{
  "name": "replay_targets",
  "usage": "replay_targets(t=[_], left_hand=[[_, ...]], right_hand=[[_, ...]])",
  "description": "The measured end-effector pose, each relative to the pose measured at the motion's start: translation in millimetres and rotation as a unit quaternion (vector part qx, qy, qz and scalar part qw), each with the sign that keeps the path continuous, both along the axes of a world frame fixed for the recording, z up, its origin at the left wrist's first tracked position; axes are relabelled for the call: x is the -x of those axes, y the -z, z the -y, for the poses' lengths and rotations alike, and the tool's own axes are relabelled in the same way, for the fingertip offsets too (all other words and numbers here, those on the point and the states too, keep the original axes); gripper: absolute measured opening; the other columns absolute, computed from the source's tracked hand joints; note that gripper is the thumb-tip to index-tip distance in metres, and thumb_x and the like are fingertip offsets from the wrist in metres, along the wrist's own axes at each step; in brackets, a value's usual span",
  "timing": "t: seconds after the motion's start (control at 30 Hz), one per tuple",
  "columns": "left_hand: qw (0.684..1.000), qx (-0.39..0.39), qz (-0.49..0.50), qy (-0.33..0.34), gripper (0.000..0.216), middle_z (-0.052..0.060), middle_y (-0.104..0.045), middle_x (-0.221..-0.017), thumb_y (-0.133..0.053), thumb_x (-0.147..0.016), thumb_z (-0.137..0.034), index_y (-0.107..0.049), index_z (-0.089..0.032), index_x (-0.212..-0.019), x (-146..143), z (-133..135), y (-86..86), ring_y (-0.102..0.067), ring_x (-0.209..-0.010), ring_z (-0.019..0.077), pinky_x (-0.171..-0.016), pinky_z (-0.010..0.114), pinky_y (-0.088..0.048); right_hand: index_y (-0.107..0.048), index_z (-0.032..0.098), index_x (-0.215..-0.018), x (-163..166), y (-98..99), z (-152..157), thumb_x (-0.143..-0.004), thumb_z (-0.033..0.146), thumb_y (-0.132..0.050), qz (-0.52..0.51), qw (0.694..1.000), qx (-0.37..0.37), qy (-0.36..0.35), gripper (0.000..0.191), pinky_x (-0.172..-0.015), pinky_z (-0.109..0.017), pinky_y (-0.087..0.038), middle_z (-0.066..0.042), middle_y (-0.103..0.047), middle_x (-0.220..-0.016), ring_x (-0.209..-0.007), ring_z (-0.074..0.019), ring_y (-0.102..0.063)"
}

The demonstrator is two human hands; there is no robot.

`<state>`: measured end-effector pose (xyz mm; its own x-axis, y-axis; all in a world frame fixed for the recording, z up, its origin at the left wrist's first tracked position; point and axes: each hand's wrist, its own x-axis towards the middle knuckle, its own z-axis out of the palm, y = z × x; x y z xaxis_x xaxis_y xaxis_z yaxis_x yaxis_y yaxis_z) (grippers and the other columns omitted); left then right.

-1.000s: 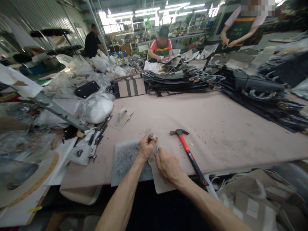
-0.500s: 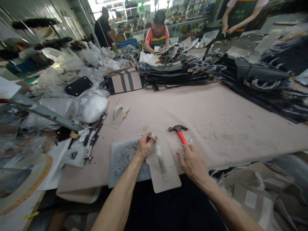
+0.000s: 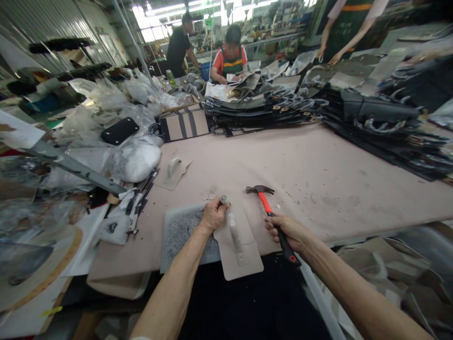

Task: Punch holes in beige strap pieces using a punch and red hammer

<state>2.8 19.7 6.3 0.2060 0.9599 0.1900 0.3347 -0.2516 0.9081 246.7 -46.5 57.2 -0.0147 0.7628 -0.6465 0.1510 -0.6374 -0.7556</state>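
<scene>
My left hand [image 3: 213, 215] is closed round a short metal punch [image 3: 223, 200], whose round top points up at me; its lower end is hidden. Under that hand lies a beige panel [image 3: 244, 259] with a raised strap handle [image 3: 234, 229] along its middle. The panel partly covers a worn, pitted grey pad [image 3: 180, 231] and reaches past the table's front edge. My right hand [image 3: 285, 230] grips a claw hammer [image 3: 265, 202] by its red and black handle, its head just above or on the table, right of the panel.
Another beige panel with a handle [image 3: 173, 172] lies at the left on the table [image 3: 290, 160]. Dark strips [image 3: 141, 196] and plastic bags [image 3: 136, 158] crowd the left side. Stacks of black bag pieces [image 3: 262, 111] line the back. Several people work beyond; one [image 3: 230, 56] sits opposite.
My right hand has shifted its grip down the hammer, and its black handle end now shows. The left hand stays at the punch. A person at the back left has moved right.
</scene>
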Motion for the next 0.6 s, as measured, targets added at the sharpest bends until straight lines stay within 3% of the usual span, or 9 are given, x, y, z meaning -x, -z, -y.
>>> replay_targets(t=[0.07, 0.13, 0.2, 0.27, 0.33, 0.43, 0.5, 0.6], left_hand=[[1.000, -0.010, -0.018, 0.006, 0.010, 0.001, -0.069, -0.081, -0.056, -0.083, -0.017, -0.066, -0.018, -0.085, 0, 1, -0.6, -0.062, -0.076, 0.0146, -0.072, 0.024, -0.047], [0.999, -0.016, -0.038, 0.007, 0.010, 0.001, -0.069, -0.079, -0.056, -0.085, -0.019, -0.066, -0.019, -0.086, 0, 2, 0.1, -0.062, -0.075, 0.0149, -0.071, 0.024, -0.046], [0.998, -0.022, -0.054, 0.004, 0.011, 0.001, -0.068, -0.079, -0.055, -0.086, -0.020, -0.066, -0.019, -0.087, 1, 3, 1.1, -0.061, -0.074, 0.0150, -0.069, 0.024, -0.045], [0.998, -0.029, -0.060, 0.000, 0.012, 0.001, -0.068, -0.079, -0.054, -0.087, -0.020, -0.066, -0.019, -0.087, 0, 4, 1.3, -0.061, -0.073, 0.0149, -0.069, 0.024, -0.045], [0.998, -0.032, -0.063, -0.004, 0.011, 0.001, -0.067, -0.076, -0.054, -0.086, -0.020, -0.065, -0.019, -0.086, 0, 5, 0.8, -0.059, -0.070, 0.0147, -0.067, 0.024, -0.044], [0.998, -0.028, -0.060, -0.006, 0.011, 0.000, -0.066, -0.073, -0.054, -0.086, -0.020, -0.065, -0.020, -0.085, 0, 5, 0.1, -0.058, -0.067, 0.0145, -0.064, 0.024, -0.042], [0.998, -0.026, -0.053, -0.006, 0.011, 0.001, -0.066, -0.073, -0.055, -0.085, -0.021, -0.066, -0.020, -0.084, 0, 5, 0.5, -0.058, -0.067, 0.0148, -0.065, 0.024, -0.042], [0.998, -0.026, -0.050, -0.006, 0.010, 0.001, -0.067, -0.074, -0.057, -0.084, -0.021, -0.066, -0.020, -0.083, 1, 4, 2.2, -0.059, -0.068, 0.0153, -0.065, 0.023, -0.042]], right_hand=[[-0.039, 0.023, -0.083, 10, -18.8, 1, -0.087, 0.031, -0.046, -0.004, 0.999, -0.040, 0.010, 0.011, -0.044, -0.022, -0.032, 0.006, -0.044, -0.065, -0.046, -0.0094, -0.037], [-0.040, 0.023, -0.083, 17, -36.6, 5, -0.091, 0.040, -0.043, 0.057, 0.986, -0.157, 0.007, 0.019, -0.044, -0.022, -0.029, 0.006, -0.044, -0.063, -0.046, -0.0101, -0.038], [-0.042, 0.023, -0.082, 21, -49.2, 10, -0.094, 0.046, -0.041, 0.192, 0.932, -0.306, -0.021, 0.026, -0.048, -0.024, -0.027, 0.004, -0.044, -0.060, -0.049, -0.0119, -0.040], [-0.045, 0.022, -0.083, 19, -55.3, 15, -0.095, 0.044, -0.041, 0.324, 0.860, -0.385, -0.087, 0.025, -0.051, -0.027, -0.023, 0.002, -0.046, -0.059, -0.051, -0.0130, -0.040], [-0.048, 0.021, -0.085, 14, -59.1, 17, -0.096, 0.038, -0.043, 0.404, 0.812, -0.381, -0.180, 0.021, -0.051, -0.029, -0.018, 0.001, -0.048, -0.059, -0.049, -0.0126, -0.039], [-0.050, 0.020, -0.085, 6, -75.4, 14, -0.097, 0.033, -0.044, 0.451, 0.784, -0.343, -0.254, 0.018, -0.051, -0.029, -0.016, 0.000, -0.052, -0.061, -0.048, -0.0117, -0.040], [-0.048, 0.022, -0.085, 5, -94.4, 12, -0.098, 0.037, -0.042, 0.453, 0.784, -0.377, -0.195, 0.021, -0.051, -0.028, -0.018, 0.002, -0.050, -0.059, -0.047, -0.0118, -0.039], [-0.046, 0.023, -0.089, 9, -111.6, 13, -0.100, 0.042, -0.035, 0.420, 0.770, -0.478, -0.038, 0.025, -0.051, -0.026, -0.025, 0.003, -0.047, -0.059, -0.047, -0.0125, -0.041]])
